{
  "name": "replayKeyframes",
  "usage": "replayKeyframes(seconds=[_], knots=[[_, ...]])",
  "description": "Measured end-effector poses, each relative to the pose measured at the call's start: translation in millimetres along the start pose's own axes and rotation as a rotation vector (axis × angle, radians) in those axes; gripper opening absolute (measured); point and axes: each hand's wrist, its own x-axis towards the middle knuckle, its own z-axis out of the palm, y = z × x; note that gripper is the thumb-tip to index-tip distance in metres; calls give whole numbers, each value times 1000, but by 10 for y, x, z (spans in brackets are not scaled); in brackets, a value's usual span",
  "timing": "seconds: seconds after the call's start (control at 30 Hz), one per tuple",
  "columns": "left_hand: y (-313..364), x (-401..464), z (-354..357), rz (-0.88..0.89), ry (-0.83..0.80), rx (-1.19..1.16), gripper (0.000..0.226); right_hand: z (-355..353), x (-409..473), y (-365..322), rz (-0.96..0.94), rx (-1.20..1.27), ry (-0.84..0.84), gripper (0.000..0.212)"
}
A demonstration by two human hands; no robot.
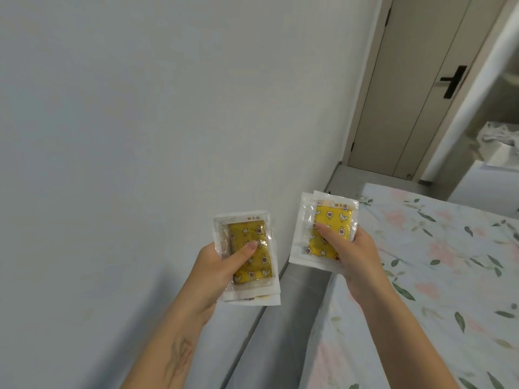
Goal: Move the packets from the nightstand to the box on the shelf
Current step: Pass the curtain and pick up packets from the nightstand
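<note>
Packets in transit | left hand point(222, 269) grips a small stack of yellow star-print packets point(248, 259), thumb pinning the top one; right hand point(352, 255) pinches a second stack point(323, 230) likewise, apparently to prevent slipping | beside floral bed point(438, 276); nightstand, box unseen

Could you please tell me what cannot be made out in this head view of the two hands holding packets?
- How many packets each stack holds: the left hand grips its stack and the right hand its stack, layers overlapping.
- Packet print: too small.
- Nightstand and box: out of frame.
- Shelf: cut by the right edge.
</note>
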Motion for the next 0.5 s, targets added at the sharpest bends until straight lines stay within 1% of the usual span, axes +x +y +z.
replayKeyframes(seconds=[0.3,0.4,0.5], knots=[[261,1082,355,-10,-120,39,23,-116,879,-45,-18,-5,122,9],[389,1621,643,-9,-171,48,23,-290,1320,-65,-24,-36,221,14],[548,2286,1091,-4,-250,67,24,-570,1898,-118,-33,-51,308,17]])
